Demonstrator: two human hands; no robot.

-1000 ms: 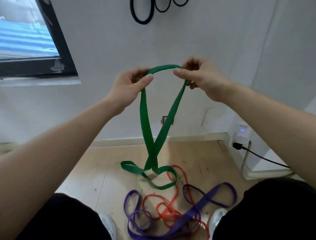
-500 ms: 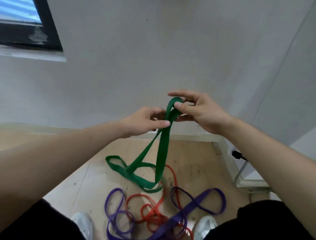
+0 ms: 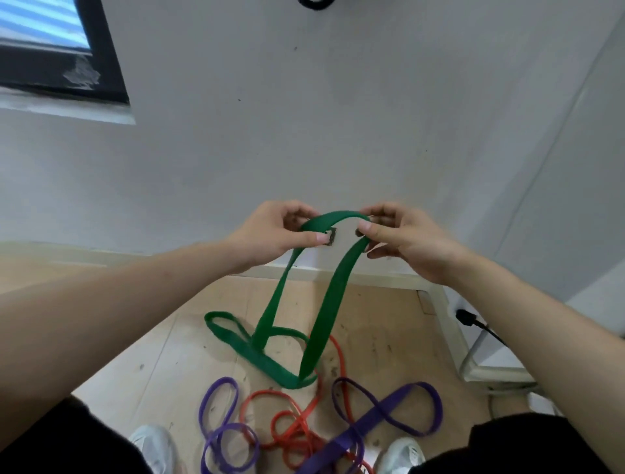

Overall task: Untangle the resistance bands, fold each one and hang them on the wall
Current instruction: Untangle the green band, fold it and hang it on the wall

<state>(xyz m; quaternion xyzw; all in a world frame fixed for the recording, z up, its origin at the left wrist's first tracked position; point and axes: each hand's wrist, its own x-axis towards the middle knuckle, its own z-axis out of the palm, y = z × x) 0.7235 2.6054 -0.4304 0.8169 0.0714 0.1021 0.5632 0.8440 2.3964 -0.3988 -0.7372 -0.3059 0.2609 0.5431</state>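
I hold a green resistance band [image 3: 329, 297] up in front of the wall. My left hand [image 3: 274, 233] pinches its top bend on the left and my right hand [image 3: 402, 237] pinches it on the right. Two green strands hang down to the wooden floor, where the band's lower part lies in loose loops. An orange band [image 3: 291, 426] and a purple band [image 3: 382, 412] lie coiled together on the floor between my feet. A black band [image 3: 314, 2] hangs on the wall at the top edge.
A dark-framed window [image 3: 61, 54] is at the upper left. A black plug and cable [image 3: 473, 321] sit at a white frame by the right wall. My white shoes [image 3: 154, 446] stand beside the bands on the floor.
My hands have moved apart, spreading the top of the green band into an arch. The two hanging strands have separated and the view has tilted up a little.
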